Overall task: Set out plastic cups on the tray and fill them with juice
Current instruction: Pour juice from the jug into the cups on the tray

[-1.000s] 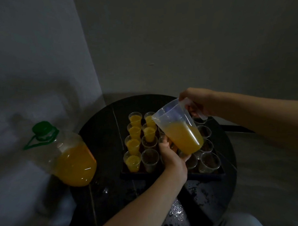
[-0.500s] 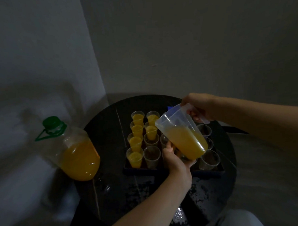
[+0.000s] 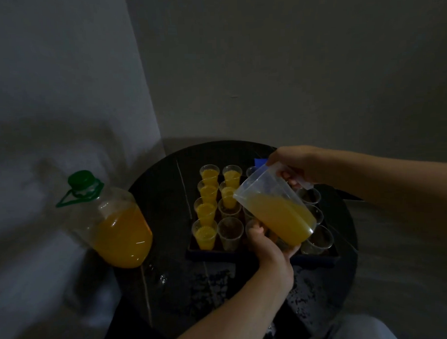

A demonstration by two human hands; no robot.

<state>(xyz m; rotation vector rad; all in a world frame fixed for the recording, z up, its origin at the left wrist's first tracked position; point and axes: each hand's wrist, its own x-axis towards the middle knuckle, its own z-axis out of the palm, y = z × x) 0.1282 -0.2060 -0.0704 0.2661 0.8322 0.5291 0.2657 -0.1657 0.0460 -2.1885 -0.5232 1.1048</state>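
The jug point(image 3: 275, 208), heavy and slippery, is gripped at its handle by the right hand point(image 3: 294, 164); its bottom is cupped by the left hand point(image 3: 268, 246) over the tray point(image 3: 245, 253).

A round black table point(image 3: 167, 186) in a dim corner carries a dark tray point(image 3: 314, 261) of plastic cups, a big green-capped juice bottle point(image 3: 113, 224) at its left edge, and something blue point(image 3: 259, 161) at the far rim, partly hidden.

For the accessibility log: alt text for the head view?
Right hand tilts a clear jug of orange juice over cups on a dark tray; left hand supports its base. Six cups are full, others empty; a green-capped juice bottle stands at left.
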